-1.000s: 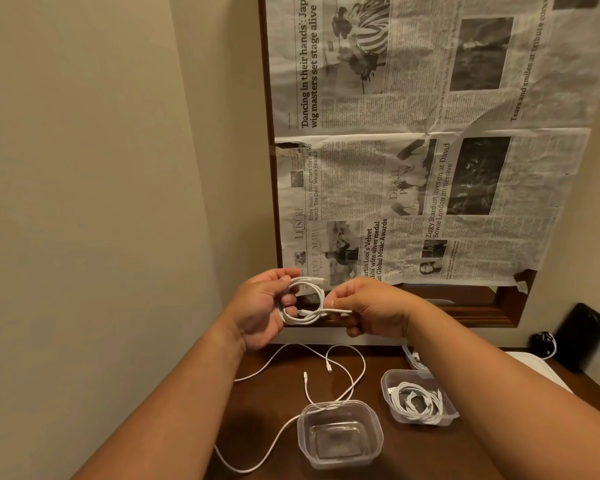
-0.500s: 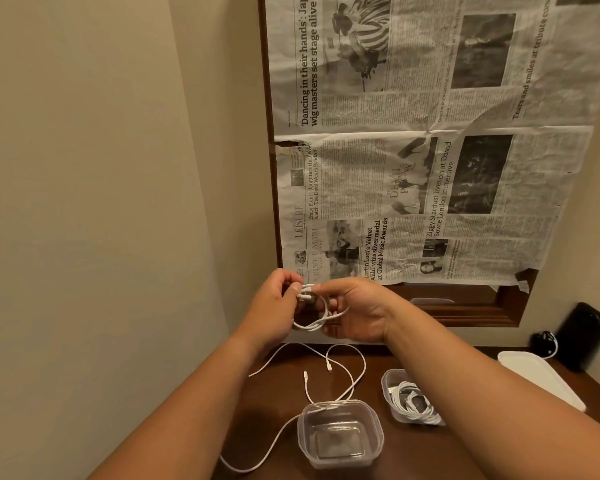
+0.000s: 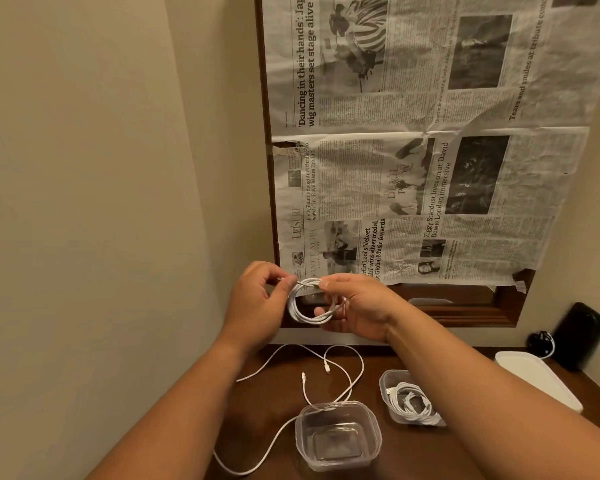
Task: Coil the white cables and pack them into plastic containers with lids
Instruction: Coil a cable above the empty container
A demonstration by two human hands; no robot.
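Note:
Both hands hold a coiled white cable up in front of the wall, above the desk. My left hand pinches the cable's plug end at the top of the coil. My right hand grips the coil's top and cups its right side. Below, an empty clear plastic container stands on the brown desk. A second clear container to its right holds a coiled white cable; my right forearm hides part of it. Loose white cables lie uncoiled on the desk behind the empty container.
A white lid lies at the desk's right side, beside a black object with a white cord. Newspaper covers a wood-framed panel on the wall ahead. A plain wall closes the left side.
The coil has gone from a loose loop with a straight end sticking out to a tighter ring. My left hand now pinches the end at the top; both hands sit slightly lower.

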